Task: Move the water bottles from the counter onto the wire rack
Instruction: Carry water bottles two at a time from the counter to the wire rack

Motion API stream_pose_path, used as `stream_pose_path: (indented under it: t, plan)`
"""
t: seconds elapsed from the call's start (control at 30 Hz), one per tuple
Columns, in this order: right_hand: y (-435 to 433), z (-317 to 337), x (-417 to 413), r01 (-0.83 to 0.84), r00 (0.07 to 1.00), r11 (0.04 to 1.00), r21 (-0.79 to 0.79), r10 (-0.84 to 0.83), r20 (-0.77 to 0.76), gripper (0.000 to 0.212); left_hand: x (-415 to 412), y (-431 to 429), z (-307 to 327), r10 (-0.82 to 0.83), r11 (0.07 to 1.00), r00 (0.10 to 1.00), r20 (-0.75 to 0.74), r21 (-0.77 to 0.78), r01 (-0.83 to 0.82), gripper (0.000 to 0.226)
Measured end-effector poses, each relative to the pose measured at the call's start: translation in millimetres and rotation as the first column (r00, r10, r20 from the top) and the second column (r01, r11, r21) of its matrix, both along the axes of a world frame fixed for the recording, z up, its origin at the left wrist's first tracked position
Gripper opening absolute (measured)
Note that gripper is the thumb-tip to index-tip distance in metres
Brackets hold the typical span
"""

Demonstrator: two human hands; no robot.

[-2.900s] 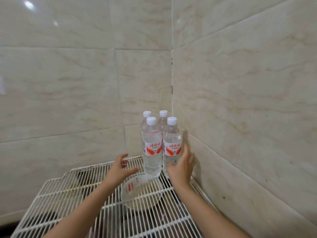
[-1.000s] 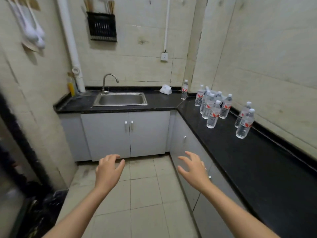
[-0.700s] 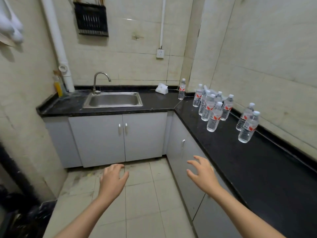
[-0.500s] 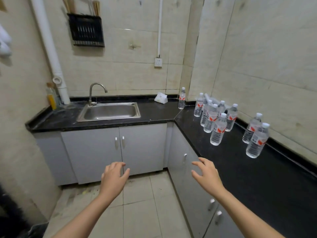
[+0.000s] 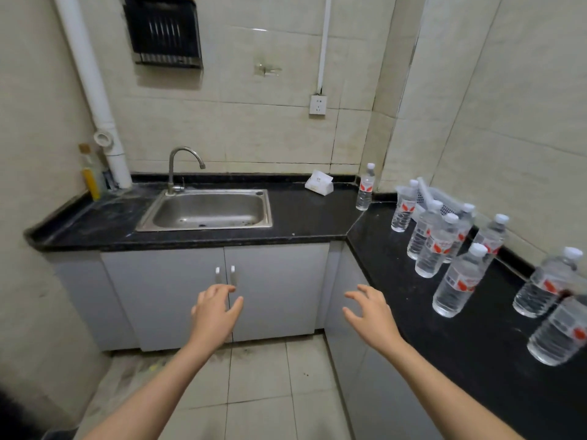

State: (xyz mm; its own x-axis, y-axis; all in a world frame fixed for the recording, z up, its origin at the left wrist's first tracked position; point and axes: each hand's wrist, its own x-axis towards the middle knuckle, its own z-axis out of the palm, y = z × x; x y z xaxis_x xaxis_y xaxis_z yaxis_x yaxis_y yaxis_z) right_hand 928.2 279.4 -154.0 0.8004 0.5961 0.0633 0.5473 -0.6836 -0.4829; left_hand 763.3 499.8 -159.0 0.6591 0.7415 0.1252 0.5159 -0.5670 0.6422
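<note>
Left hand (image 5: 214, 315): extended in front of the cabinet doors (image 5: 158, 296), above the floor tiles (image 5: 260, 376); fingers loosely curled, holding nothing.
Right hand (image 5: 370, 315): extended beside the front edge of the counter (image 5: 476, 360); fingers spread and bent, empty, touching nothing.
Water bottles (image 5: 432, 246): all upright on the black counter, white caps on, red-and-white labels. A tight group stands along the right-hand run near the wall.
Nearest bottle (image 5: 457, 281): stands alone in front of the group, apart from the right hand.
Far-right pair (image 5: 546, 284): two bottles close together at the picture's right edge, partly blurred.
Lone bottle (image 5: 365, 192): at the inner corner of the counter, against the back wall.
Tissue pack (image 5: 319, 187): on the counter, left of the lone bottle.
Sink (image 5: 206, 211): steel, set into the back run; faucet (image 5: 182, 163) behind it.
Wall fittings: white pipe (image 5: 92, 84) at left, dark rack (image 5: 163, 30) above the sink, socket (image 5: 318, 104) to its right.
</note>
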Motion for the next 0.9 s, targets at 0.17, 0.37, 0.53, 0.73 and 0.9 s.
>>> stream_pose_path:
  t: [0.17,0.37,0.53,0.73,0.9]
  plan:
    - [65.9,-3.9,57.8,-0.005,1.000,0.999,-0.040,0.006,0.017,0.040,65.4,72.4,-13.9,0.034,0.999,0.998,0.043,-0.043,-0.033,0.034]
    - [126.0,-3.5,132.2,0.106,0.994,0.990,-0.088,-0.108,-0.026,0.043,177.1,149.8,-13.8,-0.062,0.996,0.996,0.059,-0.060,0.066,0.033]
    - [135.3,-14.2,180.4,0.239,0.966,0.963,-0.125,-0.248,-0.068,0.042,273.8,176.3,-22.7,-0.172,0.980,0.982,0.073,-0.090,0.178,0.030]
    - [100.5,-33.8,242.0,0.396,0.902,0.904,-0.162,-0.416,-0.114,0.041,374.2,129.0,-58.8,-0.402,0.901,0.915,0.012,-0.172,0.398,0.032]
    - [71.4,-36.3,318.9,0.507,0.853,0.861,-0.026,-0.506,-0.129,0.039,464.7,85.5,-51.7,-0.499,0.857,0.866,-0.006,-0.147,0.493,0.033]
